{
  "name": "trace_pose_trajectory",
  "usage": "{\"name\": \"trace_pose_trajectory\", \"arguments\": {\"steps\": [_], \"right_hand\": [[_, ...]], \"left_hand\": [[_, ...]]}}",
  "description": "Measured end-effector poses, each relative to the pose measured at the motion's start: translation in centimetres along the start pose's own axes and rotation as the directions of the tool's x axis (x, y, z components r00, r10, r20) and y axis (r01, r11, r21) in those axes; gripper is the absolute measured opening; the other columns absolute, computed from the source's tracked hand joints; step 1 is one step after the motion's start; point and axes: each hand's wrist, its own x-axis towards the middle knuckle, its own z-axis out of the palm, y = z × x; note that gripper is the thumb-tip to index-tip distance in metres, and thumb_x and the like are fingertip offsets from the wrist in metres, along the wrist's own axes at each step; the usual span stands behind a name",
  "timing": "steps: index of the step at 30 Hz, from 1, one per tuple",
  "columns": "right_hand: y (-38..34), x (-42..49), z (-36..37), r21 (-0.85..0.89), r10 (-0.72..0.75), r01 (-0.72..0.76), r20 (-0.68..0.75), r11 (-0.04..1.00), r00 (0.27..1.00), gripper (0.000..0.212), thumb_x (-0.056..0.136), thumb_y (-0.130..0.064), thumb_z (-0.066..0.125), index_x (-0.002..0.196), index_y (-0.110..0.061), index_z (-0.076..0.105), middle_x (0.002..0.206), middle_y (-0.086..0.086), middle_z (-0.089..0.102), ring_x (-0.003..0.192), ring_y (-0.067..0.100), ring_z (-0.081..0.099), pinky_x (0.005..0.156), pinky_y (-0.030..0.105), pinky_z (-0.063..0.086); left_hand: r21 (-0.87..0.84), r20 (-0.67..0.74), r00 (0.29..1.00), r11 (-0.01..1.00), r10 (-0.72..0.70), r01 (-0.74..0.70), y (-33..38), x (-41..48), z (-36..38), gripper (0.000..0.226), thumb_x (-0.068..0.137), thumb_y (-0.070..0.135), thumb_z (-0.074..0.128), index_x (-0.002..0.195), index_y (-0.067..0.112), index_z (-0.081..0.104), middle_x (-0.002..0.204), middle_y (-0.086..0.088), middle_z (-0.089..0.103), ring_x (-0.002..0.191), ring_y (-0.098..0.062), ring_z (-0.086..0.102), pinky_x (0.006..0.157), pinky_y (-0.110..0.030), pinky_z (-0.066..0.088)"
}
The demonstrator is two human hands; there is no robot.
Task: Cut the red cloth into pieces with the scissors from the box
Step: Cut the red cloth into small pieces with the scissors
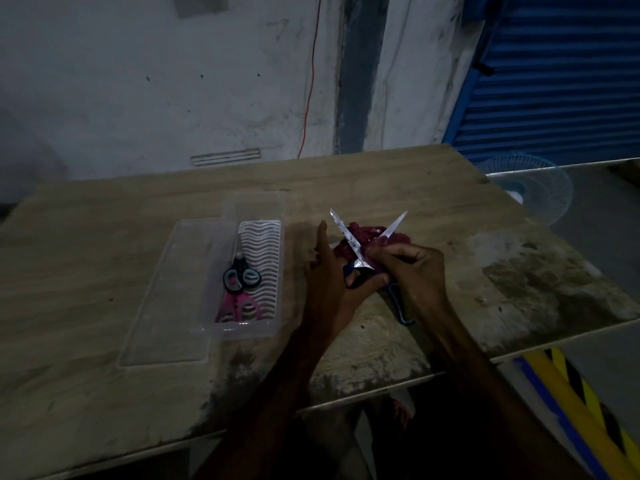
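Over red cloth (pixel 371 233), left hand (pixel 329 277), right hand (pixel 415 271) holding splayed scissors (pixel 347 241)

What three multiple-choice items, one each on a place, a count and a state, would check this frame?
1. Where is the red cloth?
A. on the table, right of the clear box
B. inside that box
C. on the floor

2. How many pairs of scissors lie in the box?
A. none
B. two
C. four

3. The blades of the held scissors are:
A. shut
B. spread wide
C. wrapped in cloth

Answers:
1. A: the cloth is bunched on the wood beside the box.
2. B: a black-handled pair and a pink-handled pair lie inside.
3. B: the tips stand far apart above the cloth.
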Motion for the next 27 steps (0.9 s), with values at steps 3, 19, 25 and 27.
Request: {"name": "trace_pose_trajectory", "arguments": {"steps": [3,19,25,27], "right_hand": [[1.1,0.5,0.2,-0.112,-0.072,0.069,-0.028,0.991,0.997,0.023,0.082,-0.021,0.076,0.073,0.0,0.075,0.071,0.031,0.07,0.065,0.052,0.069,0.06,0.065,0.056],[2.0,1.1,0.1,-0.188,-0.071,0.055,-0.079,0.981,0.994,0.032,0.081,-0.031,0.071,0.069,-0.001,0.072,0.067,0.032,0.066,0.061,0.047,0.069,0.054,0.064,0.053],[1.6,0.7,0.1,-0.061,0.002,-0.003,-0.011,0.998,1.0,0.02,0.083,-0.007,0.057,0.081,0.01,0.066,0.083,0.045,0.061,0.07,0.063,0.061,0.059,0.067,0.05],[1.4,0.7,-0.4,-0.061,0.053,-0.052,0.013,0.997,0.998,0.013,0.083,-0.001,0.062,0.082,0.011,0.067,0.082,0.045,0.061,0.069,0.058,0.063,0.062,0.062,0.053]], "left_hand": [[0.004,-0.014,0.999,0.999,0.032,-0.032,0.4,0.3,0.0,0.13,0.069,0.069,0.079,0.159,0.029,-0.006,0.135,0.011,0.065,0.126,-0.009,0.061,0.115,-0.049,0.039],[0.133,-0.02,0.996,0.988,0.082,-0.078,-0.8,0.4,0.3,0.122,0.076,0.036,0.087,0.16,0.014,0.003,0.105,0.052,0.05,0.1,0.03,0.052,0.09,0.007,0.026],[0.059,-0.016,0.999,0.997,0.045,-0.044,-0.1,0.3,0.0,0.123,0.071,0.043,0.088,0.159,0.029,0.003,0.113,0.017,0.069,0.104,-0.003,0.07,0.089,-0.014,0.048],[0.061,-0.026,0.999,0.997,0.043,-0.041,0.0,0.2,0.0,0.123,0.07,0.048,0.088,0.158,0.033,0.003,0.109,0.023,0.066,0.101,-0.003,0.069,0.087,-0.015,0.049]]}}
